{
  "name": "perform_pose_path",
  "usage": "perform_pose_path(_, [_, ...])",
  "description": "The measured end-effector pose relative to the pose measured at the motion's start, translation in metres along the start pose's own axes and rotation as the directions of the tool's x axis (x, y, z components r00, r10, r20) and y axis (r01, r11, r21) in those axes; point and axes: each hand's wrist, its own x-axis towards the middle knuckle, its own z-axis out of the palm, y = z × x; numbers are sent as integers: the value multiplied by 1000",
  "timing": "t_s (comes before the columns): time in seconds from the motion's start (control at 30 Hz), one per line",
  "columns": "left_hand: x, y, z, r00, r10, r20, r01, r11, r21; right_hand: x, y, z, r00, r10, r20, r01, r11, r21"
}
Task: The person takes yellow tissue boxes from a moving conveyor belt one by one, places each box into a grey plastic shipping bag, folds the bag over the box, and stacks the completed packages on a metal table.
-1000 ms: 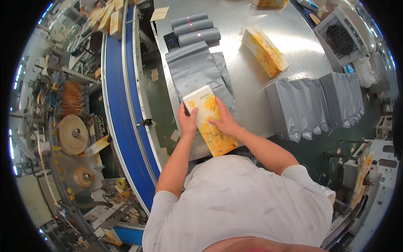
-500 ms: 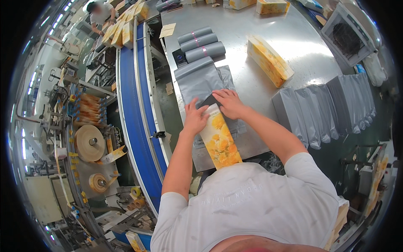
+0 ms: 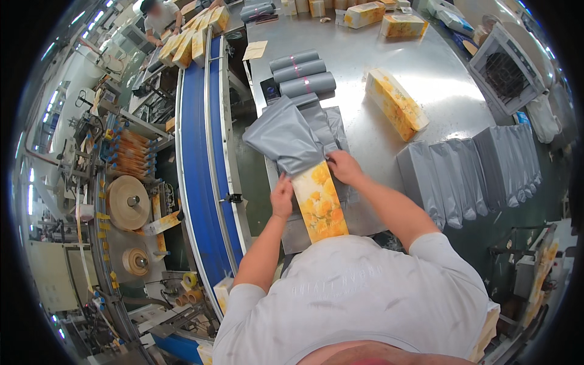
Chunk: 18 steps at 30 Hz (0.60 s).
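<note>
So both forearms come up from the body in a loose V, elbows out wide, hands meeting around the far part of the flowery pack (image 3: 321, 207). Left hand (image 3: 281, 196) is down along the pack's left side, wrist fairly straight, fingers close together and pointing away from the body, up by the mouth of the grey bag (image 3: 285, 137). Right hand (image 3: 344, 167) comes in from the right with the knuckles bent and fingers curled in at the bag's right edge, by the pack's corner. Can't tell if either one is really pinching the plastic, the fingertips are too tucked in. The pack lies over the near edge of the bench (image 3: 450, 79), right in front of the shirt (image 3: 359, 286). Its long axis runs away from the belly, leaning a bit left, near end by the shirt and far end covered by the bag. The bag is puffed up and slumps off to the left, with more grey bags (image 3: 336, 125) under and beside it and three grey rolls (image 3: 304, 73) just beyond.
</note>
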Motion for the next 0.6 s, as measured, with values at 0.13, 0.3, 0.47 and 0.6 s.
perform_pose_path(0.13, [36, 29, 17, 951, -138, -277, 101, 984, -146, 6, 3, 4, 970, 6, 244, 61, 962, -266])
perform_pose_path(0.3, [55, 67, 2, 970, -235, 57, 141, 742, 655, -28, 4, -1, 932, 116, 344, 11, 938, -346])
perform_pose_path(0.47, [-37, 67, -12, 589, -479, 651, -272, 641, 717, -144, 3, -34, 623, 237, 745, 169, 890, -424])
perform_pose_path(0.6, [-98, 51, -11, 794, -311, 523, 16, 870, 493, -194, 15, -36, 652, 182, 736, -25, 975, -219])
